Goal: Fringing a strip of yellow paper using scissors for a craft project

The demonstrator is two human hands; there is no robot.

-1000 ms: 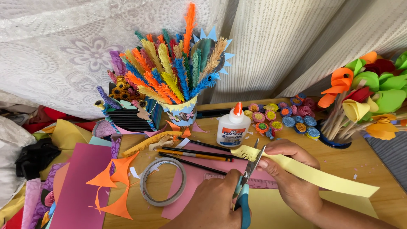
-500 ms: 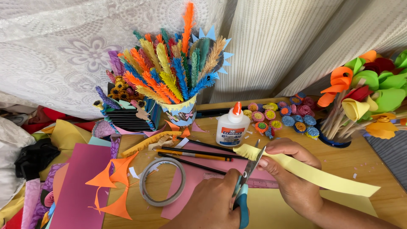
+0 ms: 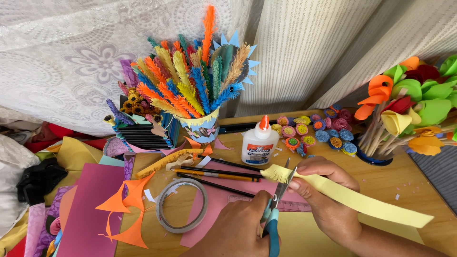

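My left hand [image 3: 238, 231] holds teal-handled scissors [image 3: 278, 200] at the bottom centre, blades pointing up. The blades meet the fringed end of a long pale yellow paper strip [image 3: 362, 202]. My right hand [image 3: 326, 197] pinches that strip near the cut end, and the rest of it trails to the right over the wooden table [image 3: 404, 176]. Under both hands lie a pink sheet [image 3: 214, 202] and a ruler [image 3: 293, 205].
A white glue bottle [image 3: 259, 145] with an orange cap stands behind the hands. Pencils [image 3: 216, 173], a tape ring [image 3: 182, 204] and orange cut-outs [image 3: 126, 209] lie to the left. A cup of paper feathers [image 3: 195, 90], small quilled flowers [image 3: 314, 131] and a pot of paper flowers [image 3: 409, 104] line the back.
Both hands keep their holds. The scissors and the strip's fringed end have shifted only slightly; nothing else has moved.
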